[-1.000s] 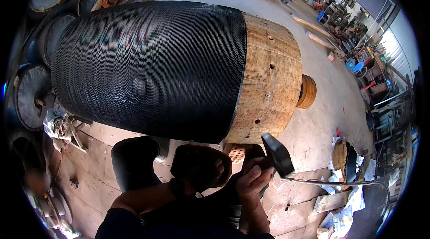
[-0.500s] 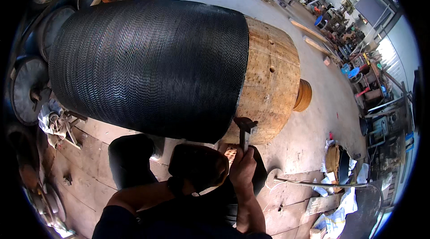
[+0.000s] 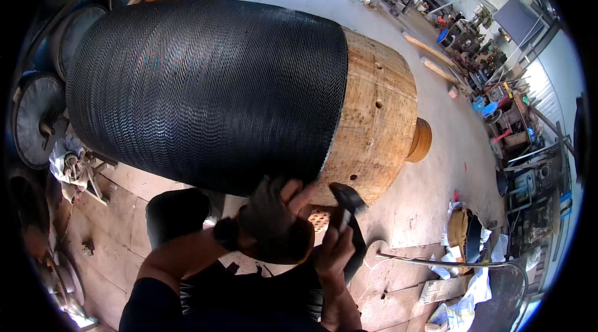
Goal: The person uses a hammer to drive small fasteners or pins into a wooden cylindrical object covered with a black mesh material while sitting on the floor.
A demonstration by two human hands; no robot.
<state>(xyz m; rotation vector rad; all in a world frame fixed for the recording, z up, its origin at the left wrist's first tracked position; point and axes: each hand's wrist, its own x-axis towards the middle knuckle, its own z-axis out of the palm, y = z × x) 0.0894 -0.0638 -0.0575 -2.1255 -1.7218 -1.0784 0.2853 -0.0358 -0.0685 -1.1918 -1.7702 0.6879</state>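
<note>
A large wooden drum (image 3: 377, 126) lies on its side before me, most of it wrapped in a ribbed black covering (image 3: 205, 89). My right hand (image 3: 334, 251) grips the handle of a hammer (image 3: 349, 198), whose dark head is by the drum's lower bare wood. My left hand (image 3: 271, 207), in a dark glove with some fingertips bare, is at the covering's lower edge. Its fingers are blurred, and whether they hold anything is unclear. Below that hand, a round brown bowl-like container (image 3: 299, 241) sits by my lap, its contents hidden.
Large dark reels (image 3: 40, 120) stand along the left. A bent metal rod (image 3: 448, 262) runs across the floor at lower right, near a torn carton (image 3: 461, 232) and scraps. Timber lengths (image 3: 430, 48) and a cluttered bench (image 3: 517, 120) lie to the far right.
My left hand has risen from the brown container to the lower edge of the black covering. My right hand has lowered the hammer slightly, and its head is now tilted to the right.
</note>
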